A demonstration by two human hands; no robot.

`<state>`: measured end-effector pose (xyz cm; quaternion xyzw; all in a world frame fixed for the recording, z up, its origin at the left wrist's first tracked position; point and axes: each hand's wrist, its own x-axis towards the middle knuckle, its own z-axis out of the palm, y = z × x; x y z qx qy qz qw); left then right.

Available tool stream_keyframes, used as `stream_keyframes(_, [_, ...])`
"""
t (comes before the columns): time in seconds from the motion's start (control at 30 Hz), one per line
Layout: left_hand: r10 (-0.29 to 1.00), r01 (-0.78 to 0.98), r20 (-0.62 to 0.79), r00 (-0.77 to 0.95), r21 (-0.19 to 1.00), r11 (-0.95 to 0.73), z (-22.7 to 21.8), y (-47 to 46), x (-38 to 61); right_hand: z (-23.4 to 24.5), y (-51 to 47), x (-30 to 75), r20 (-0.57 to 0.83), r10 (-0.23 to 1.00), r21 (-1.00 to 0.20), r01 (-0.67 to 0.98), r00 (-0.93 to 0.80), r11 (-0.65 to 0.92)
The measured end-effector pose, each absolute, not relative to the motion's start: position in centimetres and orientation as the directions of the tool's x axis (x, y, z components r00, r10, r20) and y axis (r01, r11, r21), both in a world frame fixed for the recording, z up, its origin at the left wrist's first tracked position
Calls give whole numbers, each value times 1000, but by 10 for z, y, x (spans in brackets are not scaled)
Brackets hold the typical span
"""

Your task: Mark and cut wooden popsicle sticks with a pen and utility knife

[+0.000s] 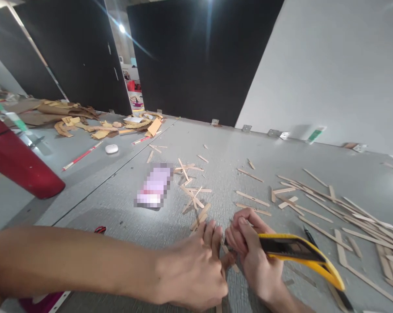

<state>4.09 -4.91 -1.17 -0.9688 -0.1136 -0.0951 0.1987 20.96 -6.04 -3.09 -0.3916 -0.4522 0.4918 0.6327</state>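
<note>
My left hand [196,265] lies low over the table with its fingers curled together, pressing a wooden craft stick [236,267] down. Most of that stick is hidden; a bit of it shows between my hands. Close beside it, my right hand [253,252] is closed around a yellow-and-black utility knife [297,248]. The handle juts out to the right, and its working end is hidden by my fingers near the stick. Several short cut stick pieces [199,217] are scattered just beyond my left hand.
A phone [155,184] lies ahead, left of the pieces. Many craft sticks [362,217] spread across the right side. A red bottle [20,158], a white earbud case [111,149], a red pencil [82,155] and torn cardboard [69,113] are at left. Black panels [196,56] stand behind.
</note>
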Motion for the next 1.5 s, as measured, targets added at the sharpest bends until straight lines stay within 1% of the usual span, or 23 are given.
stream_keyframes(0.17, [195, 254, 197, 961, -342, -905, -11, -48, 38, -24, -65, 209, 219, 973, -934, -272, 81, 232])
stream_keyframes(0.27, [171, 244, 230, 958, -338, -909, -13, -46, 37, -25, -67, 209, 177, 984, -941, -287, 30, 179])
stream_keyframes(0.37, [158, 244, 260, 952, -339, -909, -12, -44, 36, -26, -64, 209, 144, 990, -923, -360, 8, 137])
stream_keyframes(0.47, [179, 266, 270, 946, -330, -906, -10, -46, 34, -12, -55, 210, 172, 980, -893, -404, 95, 196])
stream_keyframes(0.53, [195, 275, 276, 941, -293, -916, -8, -45, 31, 9, -49, 215, 199, 965, -889, -382, 169, 250])
stream_keyframes(0.6, [196, 261, 282, 939, -213, -942, -7, -41, 27, 34, -47, 221, 231, 952, -907, -311, 202, 286])
stream_keyframes(0.63, [187, 237, 286, 940, -153, -959, -6, -37, 24, 46, -48, 225, 251, 946, -917, -262, 206, 300])
stream_keyframes(0.7, [171, 175, 303, 938, 11, -984, -6, -28, 21, 61, -53, 232, 286, 935, -936, -148, 211, 320])
stream_keyframes(0.73, [189, 162, 305, 933, 113, -980, -6, -24, 20, 64, -56, 236, 305, 927, -940, -85, 216, 329])
stream_keyframes(0.8, [242, 159, 297, 924, 279, -947, -6, -17, 19, 60, -63, 245, 349, 911, -937, 69, 220, 342])
stream_keyframes(0.83, [291, 177, 311, 905, 346, -921, -6, -16, 19, 55, -67, 250, 374, 901, -925, 163, 219, 344])
stream_keyframes(0.9, [379, 216, 338, 862, 431, -876, -6, -17, 20, 42, -74, 262, 396, 894, -886, 343, 211, 311])
stream_keyframes(0.93, [415, 238, 350, 840, 451, -860, -7, -20, 21, 35, -77, 267, 376, 902, -870, 414, 210, 267])
stream_keyframes(1.0, [442, 271, 363, 820, 432, -860, -8, -29, 21, 24, -84, 277, 280, 940, -865, 476, 196, 158])
stream_keyframes(1.07, [413, 285, 388, 824, 345, -894, -9, -39, 20, 17, -92, 283, 159, 976, -883, 464, 146, 74])
stream_keyframes(1.13, [356, 279, 416, 837, 234, -931, -12, -48, 20, 11, -99, 286, 63, 995, -901, 433, 72, 26])
stream_keyframes(1.2, [321, 271, 427, 845, 175, -946, -15, -52, 21, 6, -104, 285, -17, 1000, -919, 393, 25, -26])
stream_keyframes(1.27, [312, 259, 418, 853, 180, -949, -17, -52, 24, 1, -107, 283, -62, 998, -934, 353, 11, -62])
stream_keyframes(1.37, [310, 225, 397, 864, 248, -943, -17, -48, 28, -5, -107, 283, -94, 995, -949, 302, 17, -95])
stream_keyframes(1.43, [336, 227, 396, 854, 296, -928, -17, -45, 29, -8, -107, 283, -105, 994, -950, 293, 14, -104])
stream_keyframes(1.5, [391, 265, 402, 828, 334, -904, -17, -45, 29, -9, -108, 284, -107, 994, -953, 287, -16, -98])
